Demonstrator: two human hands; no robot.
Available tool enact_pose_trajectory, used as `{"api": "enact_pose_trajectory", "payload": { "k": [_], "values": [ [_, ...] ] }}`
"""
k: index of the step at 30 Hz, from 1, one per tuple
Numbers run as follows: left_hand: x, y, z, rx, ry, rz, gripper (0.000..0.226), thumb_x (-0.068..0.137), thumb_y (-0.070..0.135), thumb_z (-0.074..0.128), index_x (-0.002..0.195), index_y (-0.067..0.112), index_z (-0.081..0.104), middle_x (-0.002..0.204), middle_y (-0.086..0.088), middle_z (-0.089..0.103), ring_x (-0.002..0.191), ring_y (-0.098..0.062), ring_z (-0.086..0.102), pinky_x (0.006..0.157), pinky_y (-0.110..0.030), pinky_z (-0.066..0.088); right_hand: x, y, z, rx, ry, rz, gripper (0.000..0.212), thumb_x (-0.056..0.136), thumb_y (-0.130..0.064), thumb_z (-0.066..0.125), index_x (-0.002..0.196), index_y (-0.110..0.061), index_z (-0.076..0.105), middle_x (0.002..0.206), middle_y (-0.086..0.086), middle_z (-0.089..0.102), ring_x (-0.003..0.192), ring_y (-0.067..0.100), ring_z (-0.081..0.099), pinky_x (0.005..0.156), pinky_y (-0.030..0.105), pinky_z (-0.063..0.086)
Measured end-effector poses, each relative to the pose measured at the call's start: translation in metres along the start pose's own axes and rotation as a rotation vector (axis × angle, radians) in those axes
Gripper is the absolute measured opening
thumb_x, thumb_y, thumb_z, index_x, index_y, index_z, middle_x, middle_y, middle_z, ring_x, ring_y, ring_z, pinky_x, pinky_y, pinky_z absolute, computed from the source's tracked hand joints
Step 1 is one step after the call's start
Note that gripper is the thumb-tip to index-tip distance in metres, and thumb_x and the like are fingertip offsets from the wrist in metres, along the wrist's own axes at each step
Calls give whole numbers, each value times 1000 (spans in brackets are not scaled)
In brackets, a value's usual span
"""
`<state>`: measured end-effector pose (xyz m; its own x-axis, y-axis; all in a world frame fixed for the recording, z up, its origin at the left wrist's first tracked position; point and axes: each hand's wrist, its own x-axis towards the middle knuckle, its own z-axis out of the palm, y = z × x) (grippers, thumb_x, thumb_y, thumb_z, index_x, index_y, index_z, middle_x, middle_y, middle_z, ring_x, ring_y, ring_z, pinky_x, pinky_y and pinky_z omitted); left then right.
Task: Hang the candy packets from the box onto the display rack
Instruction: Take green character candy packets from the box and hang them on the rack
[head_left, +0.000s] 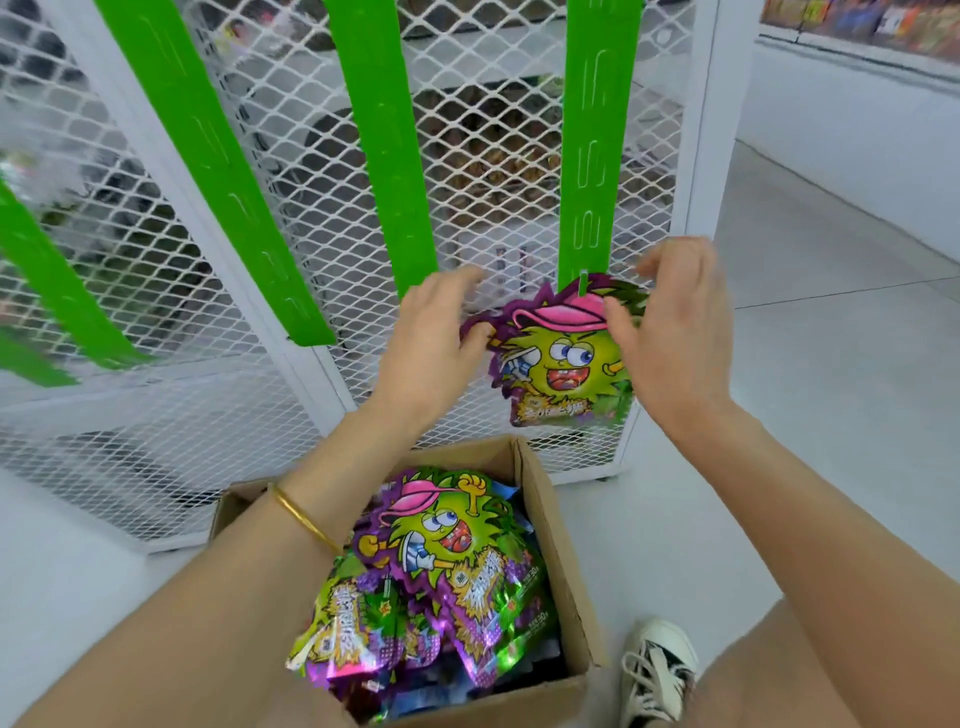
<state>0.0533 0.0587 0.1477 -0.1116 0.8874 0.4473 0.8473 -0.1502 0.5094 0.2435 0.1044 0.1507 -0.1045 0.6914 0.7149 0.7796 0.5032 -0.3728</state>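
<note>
A purple and green candy packet (563, 364) with a cartoon face hangs at the bottom tab of the right green hanging strip (597, 135) on the white mesh display rack (291, 218). My left hand (441, 332) pinches the packet's left edge. My right hand (670, 322) holds its upper right edge, thumb on the front. Below, an open cardboard box (550, 519) on the floor holds several more candy packets (441, 561); my left forearm crosses over its left side.
Two more green strips (384, 140) (218, 171) hang on the mesh to the left, with nothing on them. A shelf of goods (857, 21) runs along the far right wall. My shoe (657, 670) stands right of the box on the pale floor.
</note>
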Motion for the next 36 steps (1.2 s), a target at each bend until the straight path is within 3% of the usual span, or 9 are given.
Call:
{"api": "enact_pose_trajectory", "payload": {
  "k": [2, 5, 7, 10, 19, 26, 29, 32, 36],
  "values": [
    [-23, -18, 2, -8, -2, -64, 31, 88, 12, 57, 119, 15, 54, 107, 0, 57, 97, -15, 53, 85, -28, 43, -17, -19, -1, 38, -15, -151, 18, 82, -13, 62, 92, -6, 50, 92, 13, 53, 82, 30, 51, 69, 35, 37],
    [-61, -63, 19, 143, -406, -309, 23, 89, 21, 58, 109, 11, 58, 103, -6, 62, 94, -22, 59, 80, -32, 46, -55, -38, 22, 122, -722, -142, 24, 89, -20, 55, 110, -11, 47, 109, 7, 50, 95, 27, 54, 75, 38, 44],
    [-86, -95, 34, 335, -660, -446, 40, 86, 39, 58, 113, 10, 54, 111, -10, 61, 104, -28, 57, 85, -34, 47, -75, -37, 43, 4, -1090, -207, 37, 91, -27, 54, 122, -13, 41, 121, 6, 47, 108, 26, 52, 85, 37, 44],
    [-114, -119, 53, 407, -717, -658, 64, 82, 50, 60, 126, 6, 42, 126, -16, 48, 119, -33, 47, 98, -43, 42, -84, -34, 62, -2, -1268, -282, 42, 89, -28, 58, 123, -11, 42, 122, 8, 49, 112, 25, 49, 87, 32, 39],
    [-129, -132, 71, 600, -604, -682, 61, 78, 39, 71, 122, 6, 42, 128, -14, 51, 124, -33, 43, 99, -44, 37, -87, -30, 85, 21, -1287, -269, 42, 88, -35, 58, 122, -17, 44, 117, 5, 54, 104, 23, 52, 86, 34, 44],
    [-104, -103, 38, -84, -550, -538, 14, 85, 7, 63, 97, 9, 58, 92, -6, 55, 87, -18, 49, 60, -26, 32, -75, -26, 80, 122, -1164, -125, 55, 88, -30, 60, 135, -10, 39, 136, 11, 45, 124, 24, 44, 101, 34, 38],
    [-98, -84, 12, -208, -618, -431, 11, 85, 6, 62, 96, 9, 60, 91, -7, 60, 86, -20, 55, 70, -16, 42, -65, -28, 65, 326, -1082, -20, 63, 87, -28, 63, 141, -13, 33, 142, 7, 41, 131, 19, 38, 110, 34, 30],
    [-88, -62, -15, -249, -623, -336, 5, 86, 8, 63, 90, 10, 60, 90, -12, 63, 86, -23, 60, 81, -33, 46, -55, -30, 41, 576, -1044, 97, 36, 86, -17, 64, 121, -17, 55, 115, -8, 58, 103, 3, 53, 95, 27, 42],
    [-53, -11, -45, -231, -655, -179, 13, 86, 14, 64, 81, 24, 56, 78, 9, 55, 72, 8, 53, 66, -8, 38, -34, -27, 8, 690, -900, 236, 12, 87, -9, 61, 96, -2, 64, 88, 10, 60, 80, 12, 52, 78, 30, 44]
  ]
}}
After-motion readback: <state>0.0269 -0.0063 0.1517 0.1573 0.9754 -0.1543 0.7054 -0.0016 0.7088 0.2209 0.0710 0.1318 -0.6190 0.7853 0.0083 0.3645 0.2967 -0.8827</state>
